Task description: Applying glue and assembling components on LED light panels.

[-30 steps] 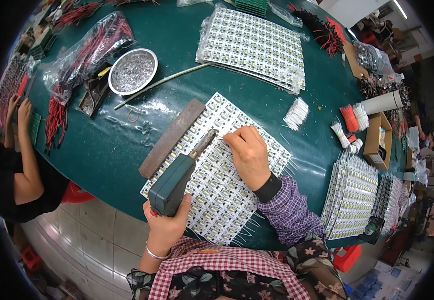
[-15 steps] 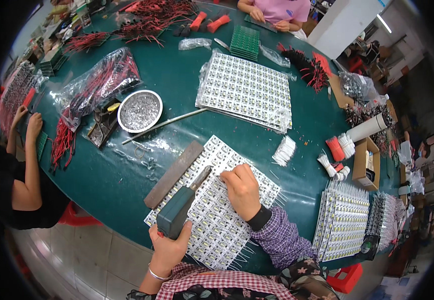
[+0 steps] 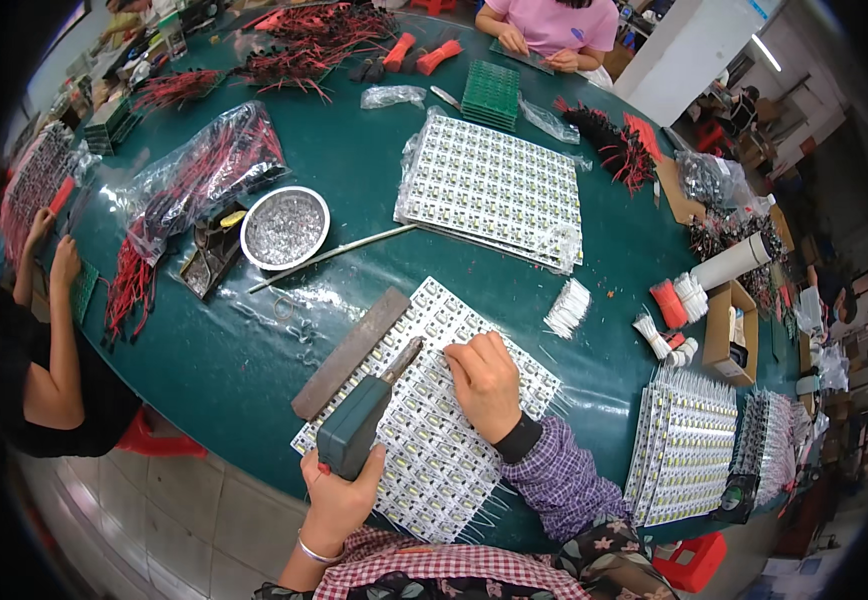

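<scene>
My left hand (image 3: 342,498) is wrapped round the handle of a dark green soldering gun (image 3: 356,428). Its metal tip points away from me, over a white panel of small circuit boards (image 3: 432,475). Just right of that tip, my right hand (image 3: 487,388) is bent down over the panel with thumb and fingertips pinched together. Whatever lies in the pinch is too small to make out. A flat brownish bar (image 3: 351,352) rests along the panel's left edge. Thin white wires stick out from the panel's right and near edges.
Beyond the panel lie a metal bowl of silvery bits (image 3: 285,228), a thin rod (image 3: 339,257) and a stack of white board panels (image 3: 494,185). White wire bundles (image 3: 567,307) and wired panels (image 3: 684,445) are at right. Two people sit at the table, left and far side.
The scene sits slightly lower in the view. My hands and the soldering gun keep nearly the same pose over the panel.
</scene>
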Motion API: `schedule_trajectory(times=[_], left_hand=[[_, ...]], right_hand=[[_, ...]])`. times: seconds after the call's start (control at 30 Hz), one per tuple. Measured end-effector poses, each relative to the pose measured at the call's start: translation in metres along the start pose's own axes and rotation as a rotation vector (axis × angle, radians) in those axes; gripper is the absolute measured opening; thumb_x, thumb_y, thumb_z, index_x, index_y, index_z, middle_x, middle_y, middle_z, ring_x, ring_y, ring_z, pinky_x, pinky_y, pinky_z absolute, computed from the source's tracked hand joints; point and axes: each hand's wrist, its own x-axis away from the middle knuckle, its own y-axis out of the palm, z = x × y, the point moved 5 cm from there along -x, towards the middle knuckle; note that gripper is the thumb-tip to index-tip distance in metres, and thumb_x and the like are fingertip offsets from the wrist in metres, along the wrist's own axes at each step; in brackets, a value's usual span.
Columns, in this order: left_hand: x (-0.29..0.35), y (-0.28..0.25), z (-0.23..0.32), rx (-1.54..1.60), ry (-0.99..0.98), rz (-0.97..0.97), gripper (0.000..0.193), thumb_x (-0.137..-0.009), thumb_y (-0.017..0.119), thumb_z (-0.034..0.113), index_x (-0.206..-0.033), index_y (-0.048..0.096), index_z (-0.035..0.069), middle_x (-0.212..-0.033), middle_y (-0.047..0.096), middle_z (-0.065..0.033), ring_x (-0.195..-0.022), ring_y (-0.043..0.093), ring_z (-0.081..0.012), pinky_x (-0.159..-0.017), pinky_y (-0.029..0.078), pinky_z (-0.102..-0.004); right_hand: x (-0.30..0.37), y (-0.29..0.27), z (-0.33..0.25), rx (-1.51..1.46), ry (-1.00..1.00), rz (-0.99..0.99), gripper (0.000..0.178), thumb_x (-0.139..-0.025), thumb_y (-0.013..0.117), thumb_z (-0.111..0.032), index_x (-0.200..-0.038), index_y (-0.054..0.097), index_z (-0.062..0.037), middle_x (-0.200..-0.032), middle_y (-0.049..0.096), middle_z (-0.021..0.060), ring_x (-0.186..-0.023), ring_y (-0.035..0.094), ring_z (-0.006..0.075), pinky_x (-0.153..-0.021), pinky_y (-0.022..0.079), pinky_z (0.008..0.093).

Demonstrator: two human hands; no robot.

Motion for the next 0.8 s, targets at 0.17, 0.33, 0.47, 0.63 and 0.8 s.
schedule_trajectory(times=[0.17,0.33,0.47,0.63,0.8], left_hand=[[0.003,0.001,0.004,0.002,0.032,0.048,0.021,-0.085,0.081,0.009,-0.098,0.069,-0.002,-0.088,0.071,-0.0052,-0.073,0.063,-0.0102,-0.067,0.049,-0.0279],[-0.002,0.001,0.004,-0.017,-0.031,0.019,0.021,-0.082,0.080,0.004,-0.099,0.070,-0.002,-0.090,0.069,-0.0008,-0.076,0.062,-0.0088,-0.069,0.050,-0.0259],[-0.007,0.005,0.005,-0.078,0.001,-0.024,0.024,-0.082,0.080,0.004,-0.102,0.070,-0.003,-0.091,0.070,-0.0016,-0.077,0.062,-0.0090,-0.071,0.050,-0.0260],[-0.008,0.005,0.007,-0.079,-0.016,-0.007,0.024,-0.082,0.079,0.004,-0.103,0.070,-0.003,-0.092,0.070,-0.0023,-0.078,0.062,-0.0095,-0.071,0.050,-0.0260],[-0.011,0.009,0.009,-0.114,-0.006,-0.020,0.025,-0.082,0.079,0.004,-0.104,0.070,-0.003,-0.093,0.071,-0.0036,-0.080,0.063,-0.0101,-0.071,0.051,-0.0262]], right_hand=[[0.003,0.002,0.001,-0.002,0.001,0.003,0.012,-0.080,0.075,0.002,-0.088,0.068,-0.0033,-0.075,0.050,0.0086,-0.073,0.053,0.0274,-0.063,0.044,0.0390],[0.004,0.005,0.004,0.003,-0.004,0.003,0.013,-0.081,0.074,0.000,-0.091,0.068,-0.0060,-0.075,0.048,0.0071,-0.072,0.052,0.0256,-0.062,0.045,0.0385],[0.006,0.004,0.007,0.014,0.010,-0.001,0.013,-0.081,0.074,0.000,-0.090,0.067,-0.0064,-0.075,0.047,0.0069,-0.072,0.052,0.0250,-0.062,0.045,0.0383],[0.005,0.005,0.006,0.015,0.016,-0.006,0.014,-0.080,0.074,0.000,-0.090,0.067,-0.0063,-0.075,0.047,0.0071,-0.073,0.052,0.0251,-0.062,0.045,0.0383],[0.005,0.005,0.007,0.006,0.022,-0.005,0.015,-0.080,0.074,0.001,-0.091,0.067,-0.0062,-0.076,0.047,0.0074,-0.073,0.053,0.0252,-0.063,0.045,0.0382]])
